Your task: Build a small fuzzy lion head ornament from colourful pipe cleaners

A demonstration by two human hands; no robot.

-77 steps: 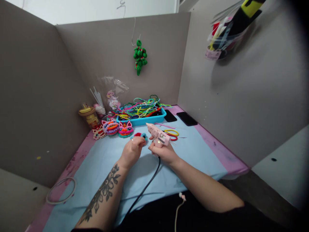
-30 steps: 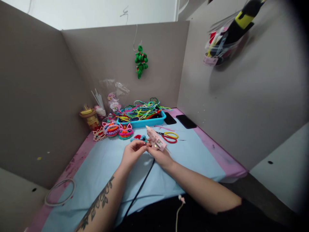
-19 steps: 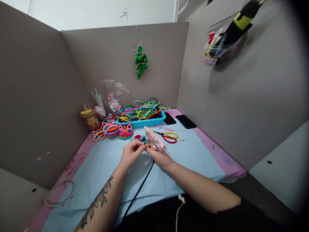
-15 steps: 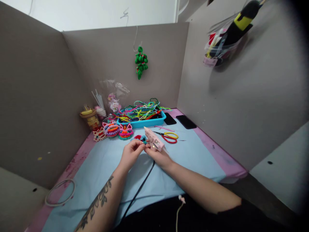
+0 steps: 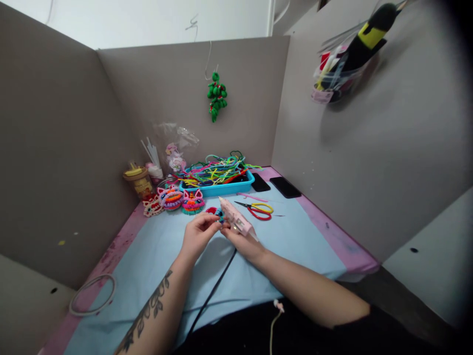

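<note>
My right hand (image 5: 247,242) grips a pink glue gun (image 5: 235,218), nozzle pointing up and to the left; its black cord (image 5: 210,296) runs back toward me. My left hand (image 5: 198,235) is closed in a pinch on a small piece too tiny to name, right beside the gun. Just beyond my fingertips lies a small red and blue pipe-cleaner piece (image 5: 215,212) on the light blue mat (image 5: 158,256).
Red and yellow scissors (image 5: 259,210) lie right of the gun. A blue tray (image 5: 218,187) of pipe cleaners, two phones (image 5: 285,187), finished pipe-cleaner faces (image 5: 181,198) and a jar (image 5: 135,179) stand at the back. A ring (image 5: 90,294) lies front left. Grey partitions enclose the desk.
The glue gun has tilted lower and shifted slightly left toward my left hand. Both hands stay close together over the mat.
</note>
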